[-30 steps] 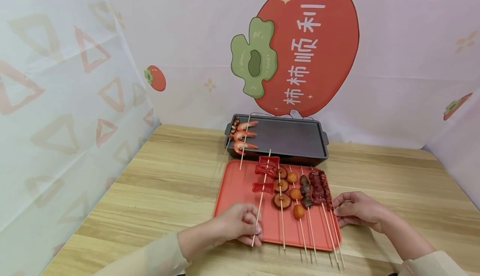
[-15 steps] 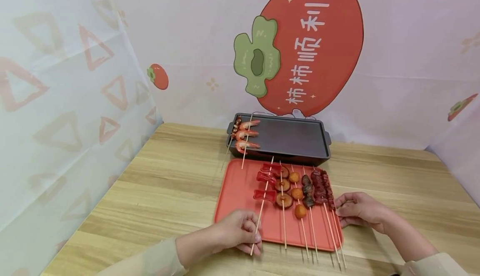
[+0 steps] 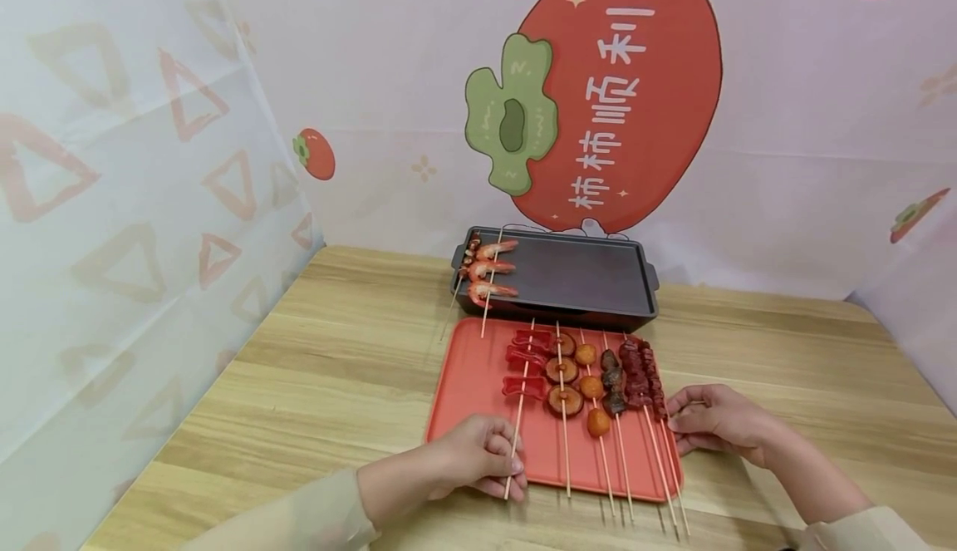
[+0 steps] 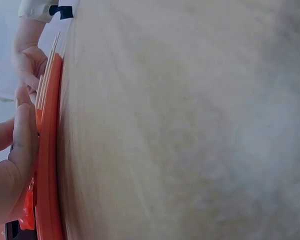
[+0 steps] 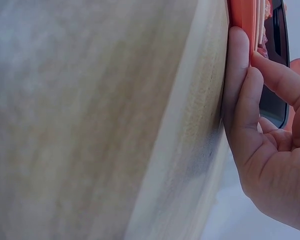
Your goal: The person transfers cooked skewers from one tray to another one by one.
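My left hand (image 3: 503, 461) pinches the near end of a skewer of red pieces (image 3: 525, 361), which lies on the red tray (image 3: 467, 372). To its right on the tray lie a mushroom skewer (image 3: 562, 376), a skewer of orange balls (image 3: 592, 386) and dark meat skewers (image 3: 641, 376). My right hand (image 3: 676, 422) rests on the table with its fingers against the tray's right edge. In the right wrist view the fingers (image 5: 240, 85) touch the tray rim (image 5: 240, 15). The left wrist view shows my left hand (image 4: 20, 150) on the tray rim (image 4: 49, 150).
A black grill pan (image 3: 591, 277) stands just behind the tray, with a shrimp skewer (image 3: 489, 268) and another skewer at its left end. The wooden table (image 3: 336, 368) is closed in by printed cloth walls at the back and on both sides. Stick ends overhang the tray's front edge.
The red skewer's far tip has swung left and its pieces now lie close beside the mushroom skewer. My left hand shifted a little with it. The right hand stayed put.
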`<state>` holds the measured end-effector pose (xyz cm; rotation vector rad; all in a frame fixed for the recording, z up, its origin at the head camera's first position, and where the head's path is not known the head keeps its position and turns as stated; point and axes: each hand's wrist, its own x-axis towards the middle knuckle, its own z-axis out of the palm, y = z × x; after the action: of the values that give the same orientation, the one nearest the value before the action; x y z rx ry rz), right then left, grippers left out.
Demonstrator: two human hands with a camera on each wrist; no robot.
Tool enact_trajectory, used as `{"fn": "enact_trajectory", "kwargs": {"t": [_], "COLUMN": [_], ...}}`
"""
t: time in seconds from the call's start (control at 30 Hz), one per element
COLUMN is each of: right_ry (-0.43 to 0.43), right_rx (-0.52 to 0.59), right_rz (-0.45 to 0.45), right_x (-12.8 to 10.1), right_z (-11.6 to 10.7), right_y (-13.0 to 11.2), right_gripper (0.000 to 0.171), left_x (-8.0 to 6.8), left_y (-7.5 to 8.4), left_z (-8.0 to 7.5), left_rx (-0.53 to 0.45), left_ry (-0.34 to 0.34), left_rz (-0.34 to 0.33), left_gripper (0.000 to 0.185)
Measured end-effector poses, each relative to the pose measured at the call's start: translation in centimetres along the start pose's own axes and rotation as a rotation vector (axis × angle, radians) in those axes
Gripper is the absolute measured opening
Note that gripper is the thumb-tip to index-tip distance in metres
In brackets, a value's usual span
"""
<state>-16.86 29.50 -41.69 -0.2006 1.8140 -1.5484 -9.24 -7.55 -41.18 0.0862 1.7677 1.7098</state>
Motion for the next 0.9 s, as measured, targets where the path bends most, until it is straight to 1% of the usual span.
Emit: {"fn": "enact_trajectory", "kwargs": {"t": [0.13,0.4,0.6,0.9], "right_ry": [-0.005,0.013,0.011,0.01], "right_rx": [0.002,-0.003,-0.005,0.002], "right_rz": [-0.005,-0.002,0.002,0.001], "right_x": [0.0,-0.1,0.0,0.1], "right_z": [0.0,-0.1,-0.1,-0.1], "right_y": [0.1,0.2,0.2,0.2], "right_gripper": [0.02,0.021,0.021,0.02], "left_x": [0.2,0.7,1.1,1.4], "left_y": [0.1,0.2,0.4,1.0], "left_z": [-0.1,-0.1,0.0,0.2], "left_rx": [-0.002,-0.011,0.023,0.107], "left_ry": [0.011,0.014,0.009,0.011], "left_rz": [-0.009,-0.021,-0.041,-0.059], "left_gripper": [0.009,0.009,0.009,0.007]}}
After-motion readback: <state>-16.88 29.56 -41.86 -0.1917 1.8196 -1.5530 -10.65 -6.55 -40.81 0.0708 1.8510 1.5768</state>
